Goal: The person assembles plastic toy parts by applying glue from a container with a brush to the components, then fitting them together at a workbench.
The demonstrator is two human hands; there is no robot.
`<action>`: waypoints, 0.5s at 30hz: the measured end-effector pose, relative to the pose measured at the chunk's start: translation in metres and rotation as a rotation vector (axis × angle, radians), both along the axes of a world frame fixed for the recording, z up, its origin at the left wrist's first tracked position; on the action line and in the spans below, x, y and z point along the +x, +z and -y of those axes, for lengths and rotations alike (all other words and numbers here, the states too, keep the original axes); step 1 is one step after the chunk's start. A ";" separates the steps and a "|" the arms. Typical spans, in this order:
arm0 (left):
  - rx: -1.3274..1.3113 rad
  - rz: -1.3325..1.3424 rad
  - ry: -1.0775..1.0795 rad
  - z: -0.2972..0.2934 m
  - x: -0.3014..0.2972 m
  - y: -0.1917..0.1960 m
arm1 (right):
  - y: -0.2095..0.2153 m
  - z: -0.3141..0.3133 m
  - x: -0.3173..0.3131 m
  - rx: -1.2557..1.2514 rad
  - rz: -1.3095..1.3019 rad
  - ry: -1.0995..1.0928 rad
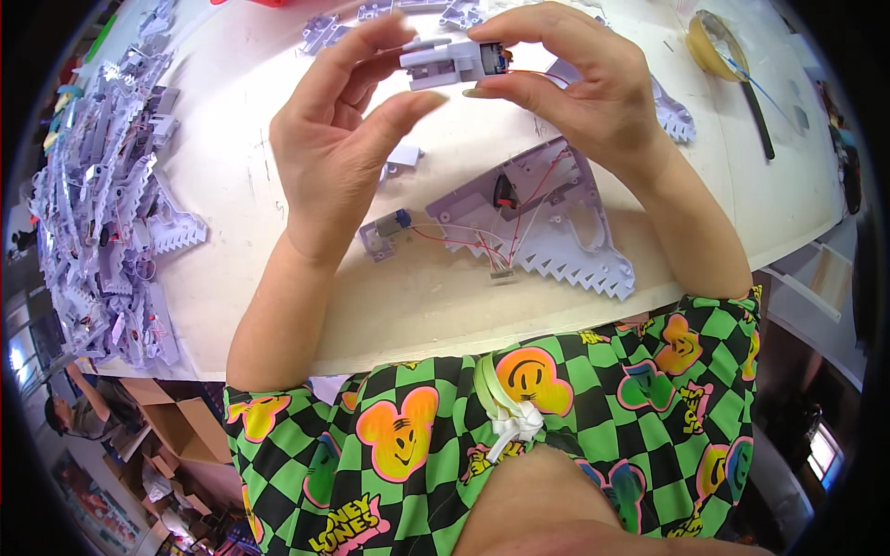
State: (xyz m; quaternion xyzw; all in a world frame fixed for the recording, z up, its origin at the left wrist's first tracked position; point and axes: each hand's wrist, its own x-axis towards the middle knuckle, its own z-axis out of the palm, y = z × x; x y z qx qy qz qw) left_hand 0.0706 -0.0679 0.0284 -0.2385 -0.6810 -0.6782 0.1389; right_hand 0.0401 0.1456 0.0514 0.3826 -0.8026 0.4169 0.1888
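A small light-grey plastic housing (451,63) is up over the table at the far side, its right end showing metal parts and a red wire. My right hand (593,88) pinches that end between thumb and fingers. Around the left end curves my left hand (338,130), thumb and fingers apart; whether a fingertip touches the housing I cannot tell. Below my hands lies a lilac-grey, saw-toothed plastic shell half (556,232), with a black part (505,192) and red and white wires. Left of it, a small motor (394,222) sits in a grey piece, wired to the shell's cables.
A large heap of similar grey plastic parts (107,222) covers the table's left side. More grey pieces (324,32) lie at the far edge, and another toothed shell (674,116) lies beyond my right wrist. A yellow bowl (709,51) and a black-handled tool (756,120) are far right.
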 end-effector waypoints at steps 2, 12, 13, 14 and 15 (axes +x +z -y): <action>0.254 0.283 -0.035 -0.003 -0.002 0.004 | 0.000 -0.002 -0.005 0.065 -0.235 -0.016; 0.114 0.446 -0.119 0.000 -0.005 0.007 | 0.006 -0.007 -0.011 0.146 0.247 0.000; 0.074 0.372 -0.091 -0.001 -0.004 0.008 | 0.003 -0.010 -0.013 0.083 0.456 0.038; 0.072 0.359 -0.087 -0.004 -0.006 0.006 | 0.005 -0.011 -0.011 0.042 0.554 0.072; 0.068 0.361 -0.096 -0.006 -0.007 0.006 | 0.003 -0.012 -0.008 0.036 0.555 0.063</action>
